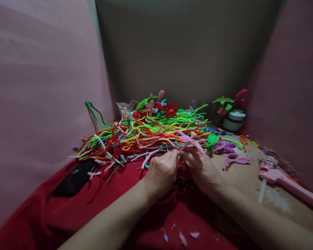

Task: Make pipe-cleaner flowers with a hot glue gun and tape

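My left hand (161, 170) and my right hand (202, 166) meet at the near edge of a big heap of coloured pipe cleaners (146, 133). Both hands are closed, fingers pinched together on a pink pipe-cleaner flower (189, 140) whose petals stick up just above the fingertips. The left fingers curl round its stem from the left; the right fingers grip it from the right. Finished flowers, red (170, 109) and pink (150, 107), lie on top of the heap at the back.
A red cloth (54, 215) covers the near left, with a black flat object (74, 180) on it. A pink glue gun (281, 178) lies right on the wooden table (245, 177). Purple pieces (228, 149), a white jar (234, 120) and walls close in behind.
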{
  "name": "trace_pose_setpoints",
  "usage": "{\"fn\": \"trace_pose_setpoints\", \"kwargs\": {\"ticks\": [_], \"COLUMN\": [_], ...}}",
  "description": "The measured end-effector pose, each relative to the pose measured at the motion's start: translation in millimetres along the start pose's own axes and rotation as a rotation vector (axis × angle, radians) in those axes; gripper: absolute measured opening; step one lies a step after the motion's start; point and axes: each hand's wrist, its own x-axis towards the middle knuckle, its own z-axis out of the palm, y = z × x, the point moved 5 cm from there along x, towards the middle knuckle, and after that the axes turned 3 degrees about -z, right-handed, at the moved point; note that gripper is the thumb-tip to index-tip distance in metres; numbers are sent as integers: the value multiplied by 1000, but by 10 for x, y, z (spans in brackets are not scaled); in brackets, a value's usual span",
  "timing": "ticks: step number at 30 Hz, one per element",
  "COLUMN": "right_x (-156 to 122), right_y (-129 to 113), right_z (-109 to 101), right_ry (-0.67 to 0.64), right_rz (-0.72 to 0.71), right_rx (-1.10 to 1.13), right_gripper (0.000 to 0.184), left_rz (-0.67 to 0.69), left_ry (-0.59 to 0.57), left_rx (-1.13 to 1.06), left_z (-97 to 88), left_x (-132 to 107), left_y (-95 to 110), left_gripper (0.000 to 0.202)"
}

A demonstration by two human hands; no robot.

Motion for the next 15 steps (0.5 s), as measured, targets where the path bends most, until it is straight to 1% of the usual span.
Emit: {"fn": "trace_pose_setpoints", "kwargs": {"ticks": [1,3,5,6,8,11,15], "right_x": [-4,-14,-26,-31,-38,-36,-17], "right_y": [8,-8,-54,-77,-114,-135,-137], "right_z": [0,14,37,47,60,87,112], "right_ry": [-10,-36,-59,-68,-78,-124,-191], "right_rz": [6,-6,-42,-56,-68,-65,-77], "right_rx": [-17,-29,-26,-27,-42,-57,-20], "right_gripper": [11,14,17,18,19,15,12], "left_rz": [26,46,15,-23,-138,-326,-501], "left_ry": [22,102,169,179,148,46,-104], "left_rx": [-5,-91,-240,-326,-502,-764,-1123], "left_z": [-5,-45,-90,-102,-103,-83,-57], "left_x": [0,1,6,11,26,47,59], "left_y": [-3,-11,-23,-33,-52,-58,-20], "left_gripper": [22,20,20,20,19,21,23]}}
